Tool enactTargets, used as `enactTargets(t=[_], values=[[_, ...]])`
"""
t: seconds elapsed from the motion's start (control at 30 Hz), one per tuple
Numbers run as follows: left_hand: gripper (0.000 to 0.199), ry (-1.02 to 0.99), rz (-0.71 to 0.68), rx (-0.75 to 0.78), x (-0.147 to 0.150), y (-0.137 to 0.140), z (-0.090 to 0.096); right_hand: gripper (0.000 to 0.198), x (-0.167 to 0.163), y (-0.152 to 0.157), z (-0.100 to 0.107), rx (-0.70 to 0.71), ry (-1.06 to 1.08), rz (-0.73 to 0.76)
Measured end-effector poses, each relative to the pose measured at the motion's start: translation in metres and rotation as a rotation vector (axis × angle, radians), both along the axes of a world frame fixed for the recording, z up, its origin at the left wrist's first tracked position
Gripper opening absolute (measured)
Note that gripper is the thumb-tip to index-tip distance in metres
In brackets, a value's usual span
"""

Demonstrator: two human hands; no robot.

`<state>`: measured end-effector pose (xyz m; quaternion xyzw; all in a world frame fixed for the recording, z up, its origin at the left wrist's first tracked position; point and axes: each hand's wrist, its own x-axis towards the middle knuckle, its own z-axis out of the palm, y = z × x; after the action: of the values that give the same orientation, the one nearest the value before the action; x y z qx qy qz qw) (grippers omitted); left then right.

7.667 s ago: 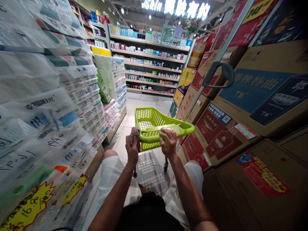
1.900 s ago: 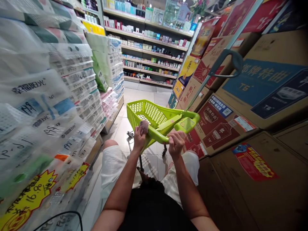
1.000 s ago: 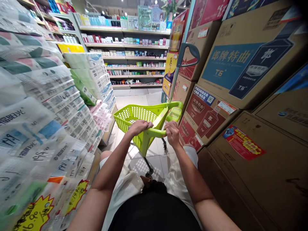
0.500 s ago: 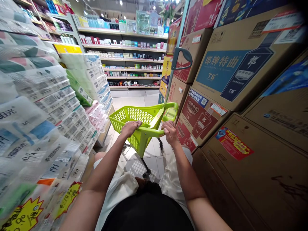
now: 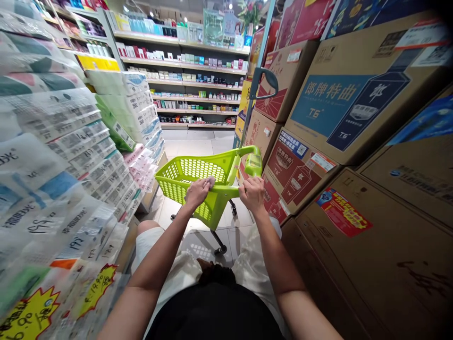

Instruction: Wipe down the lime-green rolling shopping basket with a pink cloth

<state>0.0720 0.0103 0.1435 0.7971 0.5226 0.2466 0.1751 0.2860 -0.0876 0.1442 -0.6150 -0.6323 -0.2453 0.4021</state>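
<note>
A bright green shopping cart (image 5: 214, 212) with a perforated basket stands on wheels in front of my legs, turned at an angle with its front toward the left. My left hand (image 5: 198, 192) is closed over the basket's near rim. At the handle's corner, my right hand (image 5: 252, 193) is wrapped round the green bar. A grey-handled pole (image 5: 264, 87) rises just beyond the cart on the right. Inside the basket, no goods show; part of its floor is hidden by the near wall and my left hand.
Stacked packs of tissue paper (image 5: 81, 141) line the left side, with yellow price signs (image 5: 33, 314) in front. Cardboard liquor cartons (image 5: 318, 104) are piled close on the right. Shelves of small boxed goods (image 5: 184, 63) stand across the far end, beyond a tiled floor (image 5: 193, 141).
The cart has swung a little, its front shifting left and its near end right. My left hand has moved slightly right with the rim. Both hands keep their hold.
</note>
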Motion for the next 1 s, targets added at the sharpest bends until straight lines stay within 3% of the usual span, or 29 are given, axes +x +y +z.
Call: enactTargets(t=[0.07, 0.13, 0.3, 0.37, 0.43, 0.57, 0.77, 0.87, 1.0], values=[[0.041, 0.000, -0.051, -0.010, -0.007, 0.010, 0.002, 0.028, 0.001, -0.002, -0.001, 0.034, -0.003, 0.000], [0.039, -0.008, -0.187, 0.050, -0.002, 0.015, 0.008, 0.028, -0.001, -0.005, 0.000, 0.072, -0.014, -0.011], [0.037, -0.049, -0.613, 0.062, 0.034, 0.029, 0.022, 0.028, -0.006, -0.010, 0.000, 0.156, -0.060, 0.037], [0.036, -0.060, -0.700, 0.041, 0.049, 0.041, 0.021, 0.027, -0.004, -0.012, 0.001, 0.166, -0.064, 0.070], [0.034, -0.046, -0.657, 0.051, 0.064, 0.058, 0.017, 0.026, -0.003, -0.014, 0.001, 0.170, -0.061, 0.098], [0.040, 0.015, -0.435, 0.026, 0.104, 0.102, 0.013, 0.025, -0.002, -0.017, 0.002, 0.183, -0.037, 0.125], [0.041, 0.076, -0.252, -0.040, 0.171, 0.161, 0.031, 0.024, -0.008, -0.014, 0.000, 0.192, 0.030, 0.080], [0.042, 0.067, -0.206, -0.047, 0.182, 0.168, 0.034, 0.023, -0.010, -0.010, 0.000, 0.190, 0.032, 0.039], [0.042, 0.042, -0.325, -0.008, 0.163, 0.146, 0.032, 0.023, -0.014, -0.010, -0.003, 0.222, 0.014, -0.008]])
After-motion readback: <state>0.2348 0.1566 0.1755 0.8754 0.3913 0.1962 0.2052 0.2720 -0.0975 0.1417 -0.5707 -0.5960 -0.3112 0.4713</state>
